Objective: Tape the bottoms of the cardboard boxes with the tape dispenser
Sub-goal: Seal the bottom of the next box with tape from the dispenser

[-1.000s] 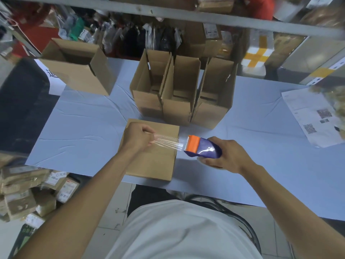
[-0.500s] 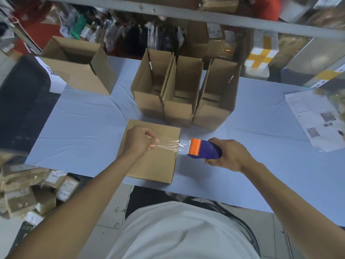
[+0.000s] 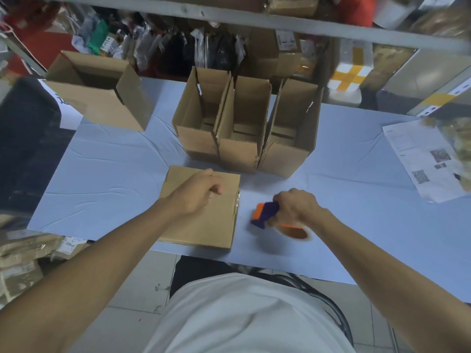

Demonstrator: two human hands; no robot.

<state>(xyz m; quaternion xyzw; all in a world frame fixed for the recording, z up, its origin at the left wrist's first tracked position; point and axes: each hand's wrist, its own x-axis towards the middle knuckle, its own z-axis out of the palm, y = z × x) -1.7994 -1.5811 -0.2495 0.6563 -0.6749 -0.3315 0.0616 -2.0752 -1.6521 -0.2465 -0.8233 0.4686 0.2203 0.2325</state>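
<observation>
Honestly, no writing reads clearly: the paper sheet [image 3: 420, 161] at your right shows only blurred QR-like squares. Your left hand [image 3: 196, 192] rests on the closed cardboard box [image 3: 201, 225] near the table's front edge, fingers loosely curled, gripping nothing that you can make out. Your right hand [image 3: 297, 206] is wrapped around the purple-and-orange tape dispenser [image 3: 265, 215], just right of that box and apart from it. Behind stand 3 open boxes [image 3: 244, 149] side by side on the pale blue table [image 3: 114, 174], with 1 larger box [image 3: 102, 98] at far left and cluttered shelves [image 3: 254, 21] beyond.
</observation>
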